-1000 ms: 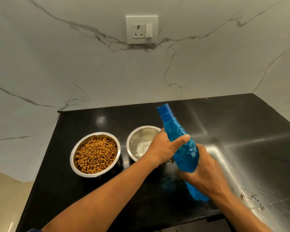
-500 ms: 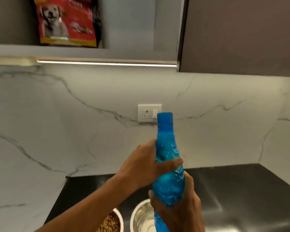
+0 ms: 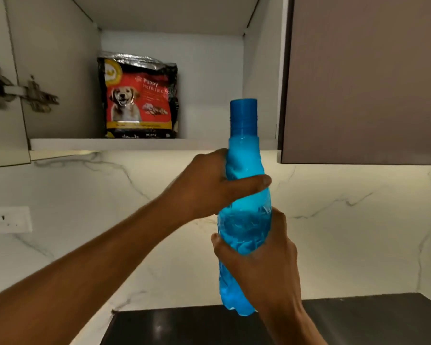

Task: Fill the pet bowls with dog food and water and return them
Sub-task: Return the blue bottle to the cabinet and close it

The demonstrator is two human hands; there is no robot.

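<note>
A blue plastic water bottle (image 3: 244, 215) with a blue cap stands upright in front of me, raised above the black counter (image 3: 184, 324). My left hand (image 3: 209, 188) grips its upper part, the thumb across the front. My right hand (image 3: 261, 260) wraps around its lower part. A red and black bag of puppy food (image 3: 138, 95) stands on the shelf of the open wall cupboard, up and to the left of the bottle. The pet bowls are out of view.
The open cupboard shelf (image 3: 135, 144) has free room to the right of the bag. Its door with a metal hinge (image 3: 18, 90) hangs open at the left. A closed brown cupboard door (image 3: 363, 78) is at the right. A wall socket (image 3: 8, 219) sits on the marble backsplash.
My view has tilted up from the counter to the open cupboard. Both hands have lifted the bottle and stood it upright. The two bowls have dropped out of view.
</note>
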